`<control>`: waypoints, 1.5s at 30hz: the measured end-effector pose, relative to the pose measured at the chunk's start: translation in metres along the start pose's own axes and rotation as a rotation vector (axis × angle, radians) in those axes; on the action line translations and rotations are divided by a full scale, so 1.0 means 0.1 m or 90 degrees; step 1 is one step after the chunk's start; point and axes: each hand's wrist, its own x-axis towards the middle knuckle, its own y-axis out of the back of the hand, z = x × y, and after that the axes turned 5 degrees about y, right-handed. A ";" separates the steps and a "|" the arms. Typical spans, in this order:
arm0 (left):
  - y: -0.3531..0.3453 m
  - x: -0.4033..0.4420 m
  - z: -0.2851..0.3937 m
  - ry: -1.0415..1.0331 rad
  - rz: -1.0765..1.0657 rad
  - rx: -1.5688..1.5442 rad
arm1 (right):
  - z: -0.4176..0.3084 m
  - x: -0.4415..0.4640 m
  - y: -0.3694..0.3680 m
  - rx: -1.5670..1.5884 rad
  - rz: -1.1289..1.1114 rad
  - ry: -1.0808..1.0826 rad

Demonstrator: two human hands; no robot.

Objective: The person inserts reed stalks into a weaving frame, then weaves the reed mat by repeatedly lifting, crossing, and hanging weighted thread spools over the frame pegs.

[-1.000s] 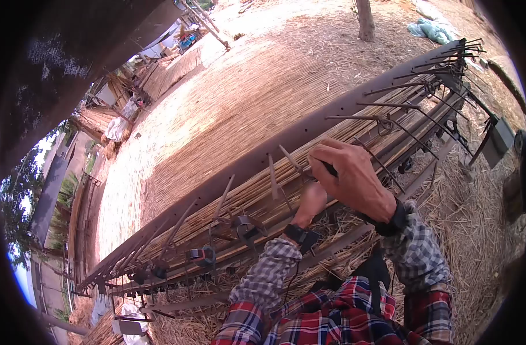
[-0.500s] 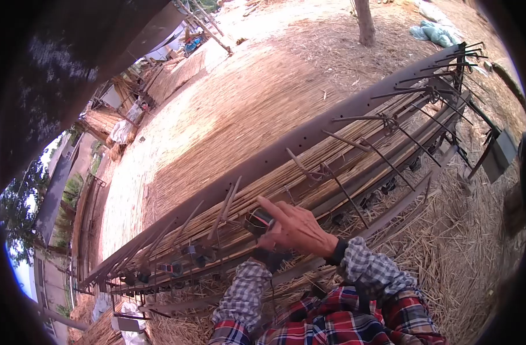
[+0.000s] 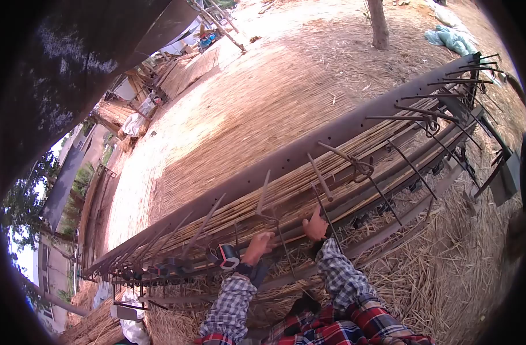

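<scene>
My left hand (image 3: 258,248) is at the near side of a long metal frame, its fingers curled toward the right. What is in them I cannot make out. Just left of it sits a dark block-like piece with a white and orange end (image 3: 225,257). My right hand (image 3: 316,225) is a short way to the right, beside a thin metal rod (image 3: 327,214); its fingers look bent in and are partly hidden. Long straw-coloured stalks (image 3: 286,179) lie along the frame beyond both hands, under upright bent metal hooks (image 3: 264,194).
A thick brown metal beam (image 3: 240,183) with holes runs along the frame's far side. Beyond it a wide mat of stalks (image 3: 234,115) covers the ground. Loose straw (image 3: 424,276) lies at the near right. A tree trunk (image 3: 378,26) and greenish sacking (image 3: 449,39) are farther back.
My hands were together by a dark piece, the right with its index finger stretched out. Now they are apart and lower, the right with its fingers bent. The view has shifted slightly.
</scene>
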 end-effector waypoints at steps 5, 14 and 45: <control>-0.20 -0.35 0.03 -0.031 0.114 -0.058 | 0.21 -0.19 -0.02 0.086 -0.055 0.071; -0.70 -0.42 0.41 -0.201 -0.018 0.011 | -0.04 -1.07 0.73 0.162 -0.159 0.286; -0.92 -0.60 0.35 -0.265 -0.302 0.044 | -0.49 -1.40 1.49 0.200 -0.325 0.359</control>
